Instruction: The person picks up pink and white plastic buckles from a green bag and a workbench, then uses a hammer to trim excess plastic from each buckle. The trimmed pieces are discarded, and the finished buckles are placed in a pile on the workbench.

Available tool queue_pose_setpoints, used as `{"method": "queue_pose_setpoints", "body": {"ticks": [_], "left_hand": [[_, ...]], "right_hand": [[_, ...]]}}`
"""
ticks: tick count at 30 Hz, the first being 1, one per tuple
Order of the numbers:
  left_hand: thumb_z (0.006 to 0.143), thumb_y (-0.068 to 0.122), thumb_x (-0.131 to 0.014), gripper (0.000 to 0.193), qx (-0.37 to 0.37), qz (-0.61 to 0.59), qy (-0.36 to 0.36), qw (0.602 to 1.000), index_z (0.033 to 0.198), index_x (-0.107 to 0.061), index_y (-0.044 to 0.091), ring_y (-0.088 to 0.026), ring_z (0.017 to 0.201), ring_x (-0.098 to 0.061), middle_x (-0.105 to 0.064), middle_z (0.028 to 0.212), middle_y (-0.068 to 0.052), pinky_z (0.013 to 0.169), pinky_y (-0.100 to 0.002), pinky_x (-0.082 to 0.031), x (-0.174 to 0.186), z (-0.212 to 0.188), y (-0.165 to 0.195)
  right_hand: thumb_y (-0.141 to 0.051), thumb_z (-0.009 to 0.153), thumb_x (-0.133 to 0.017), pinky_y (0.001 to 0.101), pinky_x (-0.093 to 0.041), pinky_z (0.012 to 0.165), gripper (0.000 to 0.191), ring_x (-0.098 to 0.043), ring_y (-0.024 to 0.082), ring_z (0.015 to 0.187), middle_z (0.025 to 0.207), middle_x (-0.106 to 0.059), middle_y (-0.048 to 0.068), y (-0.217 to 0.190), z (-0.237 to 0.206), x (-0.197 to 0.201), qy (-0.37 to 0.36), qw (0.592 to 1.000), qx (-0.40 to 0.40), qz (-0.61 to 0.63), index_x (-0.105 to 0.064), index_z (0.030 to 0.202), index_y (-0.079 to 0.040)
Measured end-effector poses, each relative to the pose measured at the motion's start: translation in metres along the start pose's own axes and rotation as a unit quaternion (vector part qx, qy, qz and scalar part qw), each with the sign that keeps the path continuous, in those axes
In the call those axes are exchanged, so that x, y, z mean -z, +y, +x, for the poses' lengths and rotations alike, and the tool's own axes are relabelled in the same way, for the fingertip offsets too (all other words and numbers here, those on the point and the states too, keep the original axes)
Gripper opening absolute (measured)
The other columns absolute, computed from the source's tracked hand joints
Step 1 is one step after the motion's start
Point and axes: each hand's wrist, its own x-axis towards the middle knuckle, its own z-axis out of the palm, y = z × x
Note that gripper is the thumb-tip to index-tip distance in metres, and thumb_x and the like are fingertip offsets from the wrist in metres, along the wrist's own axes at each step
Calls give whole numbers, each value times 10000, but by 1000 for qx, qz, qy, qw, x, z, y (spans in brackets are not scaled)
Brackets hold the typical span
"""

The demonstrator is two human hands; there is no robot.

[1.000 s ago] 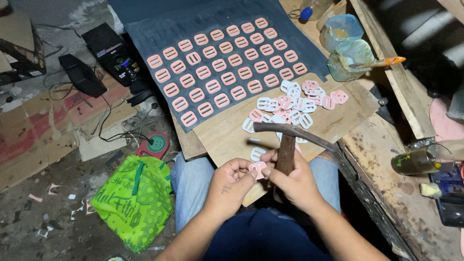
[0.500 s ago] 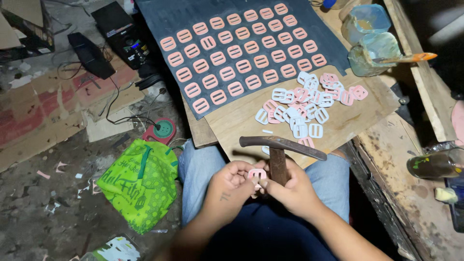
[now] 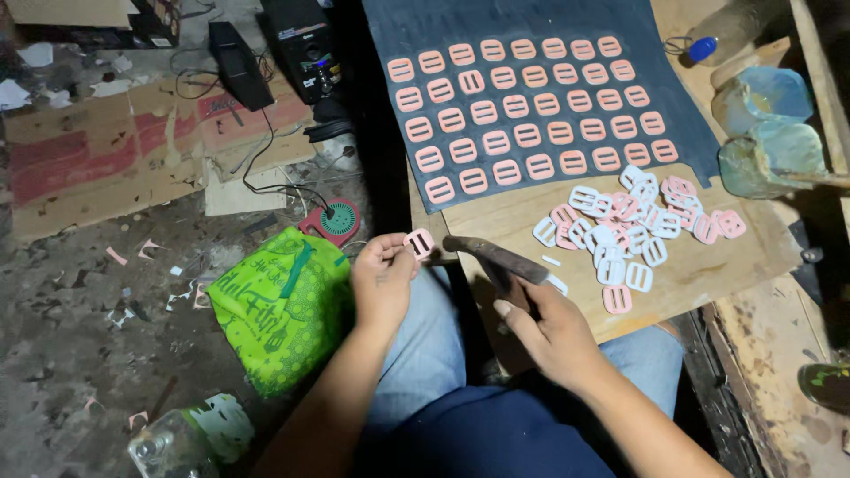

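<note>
buckle rows (image 3: 522, 115) sit on the mat (image 3: 416, 18), loose buckle pile (image 3: 633, 230) on the board (image 3: 708, 274) just before it, bag (image 3: 279, 305) left, jars (image 3: 766, 133) right.

Green printed bag (image 3: 279, 305) on floor; flattened cardboard (image 3: 97, 159).

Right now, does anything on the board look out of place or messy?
Rows of pink buckles sit tidy on the dark sheet. Below, a loose pile of white and pink buckles lies jumbled, overlapping. One white buckle lies apart near the board's front edge.
</note>
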Motion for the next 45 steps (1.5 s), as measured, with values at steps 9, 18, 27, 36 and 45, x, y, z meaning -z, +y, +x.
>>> {"method": "queue_pose_setpoints", "body": {"ticks": [9,18,27,36,45], "left_hand": [[899,47,-714,111,55,63,14,996,975,-684,-29,-102,628,-639,-734,824,-92,545,-242,-502,-3,26,-14],[904,-13,-669,97,72,16,3,997,970,-701,-78,-119,612,-628,-735,814,-124,531,-247,-496,2,26,-11],[904,-13,-641,123,21,51,-15,998,956,-741,-60,-84,618,-640,-743,774,-68,551,-232,-499,-5,13,-3],[889,13,-652,119,32,97,-14,995,896,-740,-66,-90,544,-585,-705,694,-79,483,-240,-447,-5,15,2],[866,-6,-675,121,32,61,21,997,957,-662,-84,-102,562,-613,-712,730,-114,498,-242,-478,-7,10,-8]], "right_hand": [[-192,937,-683,413,-509,648,405,-642,341,758,883,-616,134,-15,25,-22,22,977,159,-139,-612,1326,-104],[-207,920,-685,454,-496,603,439,-631,366,708,840,-609,139,-22,32,-27,16,975,140,-174,-606,1347,-147],[-209,918,-687,459,-493,589,466,-632,357,690,841,-611,132,-23,35,-24,14,974,142,-177,-592,1373,-172],[-198,934,-690,451,-509,631,464,-643,366,740,865,-624,138,-22,46,-27,30,976,150,-152,-575,1380,-141],[-202,916,-691,456,-511,622,474,-648,370,724,851,-637,142,-12,40,-20,20,978,116,-172,-585,1374,-141]]}}
